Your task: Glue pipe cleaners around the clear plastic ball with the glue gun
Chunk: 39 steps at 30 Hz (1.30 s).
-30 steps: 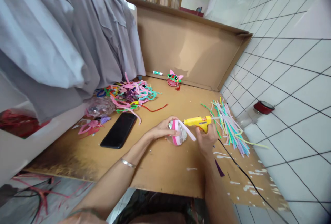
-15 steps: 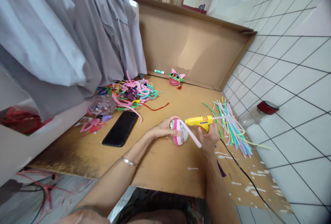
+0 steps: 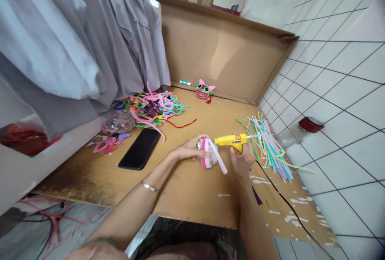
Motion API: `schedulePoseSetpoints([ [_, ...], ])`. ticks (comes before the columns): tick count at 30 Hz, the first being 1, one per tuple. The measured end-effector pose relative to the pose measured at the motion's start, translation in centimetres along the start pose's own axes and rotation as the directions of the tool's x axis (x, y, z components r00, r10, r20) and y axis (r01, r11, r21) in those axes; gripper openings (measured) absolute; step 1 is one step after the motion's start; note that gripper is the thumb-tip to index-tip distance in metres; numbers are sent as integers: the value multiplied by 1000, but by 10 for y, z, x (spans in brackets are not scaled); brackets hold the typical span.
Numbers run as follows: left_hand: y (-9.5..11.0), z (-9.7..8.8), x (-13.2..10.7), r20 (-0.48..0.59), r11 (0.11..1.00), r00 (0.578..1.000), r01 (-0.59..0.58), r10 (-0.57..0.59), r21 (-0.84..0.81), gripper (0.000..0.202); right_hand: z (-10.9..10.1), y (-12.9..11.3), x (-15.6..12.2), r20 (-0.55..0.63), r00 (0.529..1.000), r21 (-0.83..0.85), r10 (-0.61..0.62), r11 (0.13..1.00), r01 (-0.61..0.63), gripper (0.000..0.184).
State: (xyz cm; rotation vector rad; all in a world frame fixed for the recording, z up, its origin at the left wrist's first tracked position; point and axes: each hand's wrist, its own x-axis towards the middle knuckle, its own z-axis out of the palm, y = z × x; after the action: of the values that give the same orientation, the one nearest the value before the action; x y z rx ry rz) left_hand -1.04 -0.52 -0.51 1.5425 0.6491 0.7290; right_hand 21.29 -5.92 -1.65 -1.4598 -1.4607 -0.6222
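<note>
My left hand (image 3: pixel 190 149) grips a small round ball (image 3: pixel 207 155) wrapped with a pink pipe cleaner, just above the cardboard sheet (image 3: pixel 192 188). A loose pale pink strip (image 3: pixel 220 160) hangs from the ball toward me. My right hand (image 3: pixel 242 160) holds a yellow glue gun (image 3: pixel 231 141), its nozzle pointing left and touching the top of the ball. The gun's black cord (image 3: pixel 282 198) trails off to the lower right.
A black phone (image 3: pixel 139 149) lies left of my hands. Tangled coloured pipe cleaners (image 3: pixel 153 107) and a clear ball (image 3: pixel 118 121) sit farther left. Straight pipe cleaners (image 3: pixel 267 144) lie at right. A pink cat figure (image 3: pixel 204 90) and marker (image 3: pixel 184 83) stand by the cardboard wall. A red-lidded jar (image 3: pixel 306 127) rests on the tiles. Grey cloth (image 3: pixel 75 43) hangs at left.
The loose pink strip has swung a little nearer the ball since half a second ago. Both hands keep their hold with the nozzle at the ball.
</note>
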Motion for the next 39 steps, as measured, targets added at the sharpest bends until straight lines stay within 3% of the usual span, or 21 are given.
schedulePoseSetpoints([
  [39,-1,-1,1,1,998,1000,30,-30,-60,67,-2,2,0,40,999,25,-30,999,29,10],
])
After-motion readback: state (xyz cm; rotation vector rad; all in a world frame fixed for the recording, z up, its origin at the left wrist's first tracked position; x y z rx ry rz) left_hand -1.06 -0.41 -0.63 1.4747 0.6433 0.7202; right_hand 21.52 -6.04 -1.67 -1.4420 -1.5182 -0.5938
